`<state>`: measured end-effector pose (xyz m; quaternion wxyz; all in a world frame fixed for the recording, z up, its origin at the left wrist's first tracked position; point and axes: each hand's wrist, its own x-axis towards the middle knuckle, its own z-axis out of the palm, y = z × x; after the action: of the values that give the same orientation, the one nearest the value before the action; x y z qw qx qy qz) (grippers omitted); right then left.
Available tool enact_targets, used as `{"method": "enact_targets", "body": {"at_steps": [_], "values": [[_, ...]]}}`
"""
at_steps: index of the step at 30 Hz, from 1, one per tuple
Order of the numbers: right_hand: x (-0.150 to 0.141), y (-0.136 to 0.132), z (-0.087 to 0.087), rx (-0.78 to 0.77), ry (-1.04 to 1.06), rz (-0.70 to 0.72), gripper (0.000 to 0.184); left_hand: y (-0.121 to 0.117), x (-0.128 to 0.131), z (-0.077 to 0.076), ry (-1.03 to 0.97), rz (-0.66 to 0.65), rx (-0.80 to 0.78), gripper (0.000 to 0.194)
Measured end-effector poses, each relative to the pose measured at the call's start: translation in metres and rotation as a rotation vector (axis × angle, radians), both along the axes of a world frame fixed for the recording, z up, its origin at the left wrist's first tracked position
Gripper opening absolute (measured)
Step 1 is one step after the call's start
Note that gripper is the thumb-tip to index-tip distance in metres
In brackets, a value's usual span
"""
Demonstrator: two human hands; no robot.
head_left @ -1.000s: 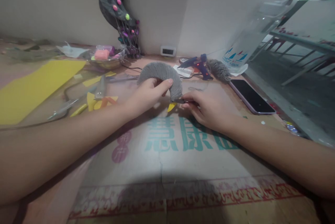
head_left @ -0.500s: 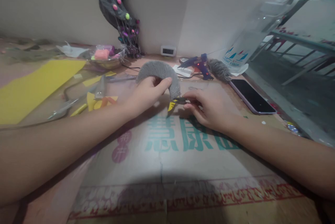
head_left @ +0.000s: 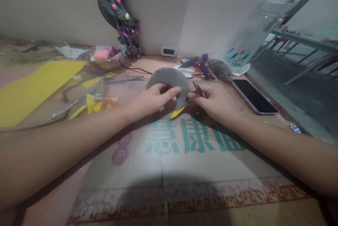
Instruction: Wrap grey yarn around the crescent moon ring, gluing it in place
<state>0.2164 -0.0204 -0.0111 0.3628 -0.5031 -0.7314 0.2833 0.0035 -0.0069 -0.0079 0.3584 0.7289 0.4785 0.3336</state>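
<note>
My left hand (head_left: pixel 160 99) is closed around the inner curve of a grey yarn-wrapped crescent (head_left: pixel 169 74), its thumb lying on the front. A bare yellow tip (head_left: pixel 177 112) sticks out of the crescent's lower end. My right hand (head_left: pixel 208 99) is closed on small thread snips (head_left: pixel 198 89), whose dark blades point up and to the left. Its thumb and fingertip are at the crescent's right edge; whether they pinch a strand there I cannot tell. The handles of the snips are hidden in the hand.
Behind the crescent lie a blue glue gun (head_left: pixel 198 64) and grey yarn (head_left: pixel 221 70). A phone (head_left: pixel 255 96) is at right, yellow sheet (head_left: pixel 39 88) and scraps (head_left: pixel 101 103) at left. A decorated grey crescent (head_left: pixel 111 0) hangs on the wall. Printed cardboard (head_left: pixel 132 173) covers the table.
The snips have left the crescent's lower tip and now point upward. My right fingertips have come to the crescent's edge. The crescent has shifted slightly right and down in my left hand.
</note>
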Motion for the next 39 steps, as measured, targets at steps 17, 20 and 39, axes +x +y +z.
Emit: {"method": "enact_targets", "body": {"at_steps": [17, 20, 39], "values": [[-0.0008, 0.0017, -0.0004, 0.085, 0.154, -0.026, 0.020, 0.0036, 0.0026, -0.0026, 0.129, -0.255, 0.218, 0.019], [-0.0008, 0.0019, -0.0003, 0.073, 0.161, -0.020, 0.018, 0.0047, 0.0020, -0.0026, 0.134, -0.270, 0.200, 0.019], [-0.0022, 0.0003, -0.0012, 0.161, -0.021, -0.006, 0.024, 0.0064, 0.0031, -0.0040, 0.302, -0.289, 0.363, 0.043]]}}
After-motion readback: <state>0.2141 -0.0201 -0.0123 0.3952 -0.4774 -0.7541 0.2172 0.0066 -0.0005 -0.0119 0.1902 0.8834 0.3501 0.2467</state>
